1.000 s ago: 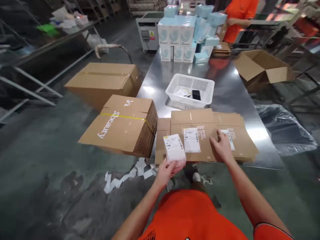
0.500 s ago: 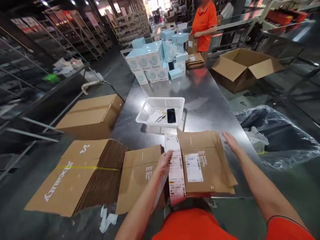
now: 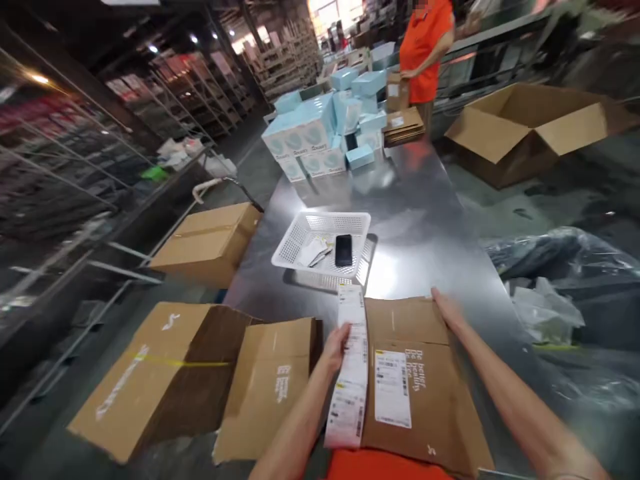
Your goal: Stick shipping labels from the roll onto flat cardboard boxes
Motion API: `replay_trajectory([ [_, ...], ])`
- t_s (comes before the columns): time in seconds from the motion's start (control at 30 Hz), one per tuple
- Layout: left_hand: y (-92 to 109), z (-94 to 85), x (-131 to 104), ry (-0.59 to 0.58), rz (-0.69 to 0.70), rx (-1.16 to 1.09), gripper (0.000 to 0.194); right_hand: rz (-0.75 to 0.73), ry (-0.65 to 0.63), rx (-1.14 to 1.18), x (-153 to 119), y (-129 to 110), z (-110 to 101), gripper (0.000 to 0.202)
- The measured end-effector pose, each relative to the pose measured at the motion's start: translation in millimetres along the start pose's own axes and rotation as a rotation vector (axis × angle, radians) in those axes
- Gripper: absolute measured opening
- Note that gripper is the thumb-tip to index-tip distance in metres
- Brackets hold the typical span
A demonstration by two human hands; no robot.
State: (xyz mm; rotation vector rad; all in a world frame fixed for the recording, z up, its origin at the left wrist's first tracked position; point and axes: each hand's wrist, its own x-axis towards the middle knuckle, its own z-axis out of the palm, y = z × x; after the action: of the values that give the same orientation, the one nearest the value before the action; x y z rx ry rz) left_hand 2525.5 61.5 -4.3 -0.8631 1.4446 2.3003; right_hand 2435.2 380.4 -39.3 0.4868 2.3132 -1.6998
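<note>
Pinching the label strip (image 3: 355, 363) still, left hand (image 3: 335, 347); right hand (image 3: 447, 312), earlier apart, now against the flat carton (image 3: 437, 407), grip unclear.

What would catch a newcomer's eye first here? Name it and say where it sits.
Probably the white label strip in the left hand, beside a labelled piece of flat cardboard. Next, perhaps, the pale blue boxes piled toward the far end of the metal table, and the bright orange shirt of a person standing to their right.

One label strip (image 3: 353, 353); one white basket (image 3: 292, 248); one black phone (image 3: 343, 251); one open carton (image 3: 490, 135); one other person (image 3: 423, 57)
</note>
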Motion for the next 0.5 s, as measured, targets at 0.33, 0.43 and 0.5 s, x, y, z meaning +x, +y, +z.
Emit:
replay_trajectory([
  [0.33, -4, -5.6, 20, -0.065, -0.014, -0.197, 0.035, 0.106, -0.354, 0.133, 25, -24, 23, 0.083],
  [0.43, -3, -10.9, 15, -0.056, -0.031, -0.201, 0.035, 0.001, -0.204, 0.013, 24, -22, 16, 0.089],
  [0.5, -6, -21.8, 3, -0.031, -0.049, -0.181, 0.036, -0.064, -0.094, -0.038, 12, -14, 1, 0.091],
])
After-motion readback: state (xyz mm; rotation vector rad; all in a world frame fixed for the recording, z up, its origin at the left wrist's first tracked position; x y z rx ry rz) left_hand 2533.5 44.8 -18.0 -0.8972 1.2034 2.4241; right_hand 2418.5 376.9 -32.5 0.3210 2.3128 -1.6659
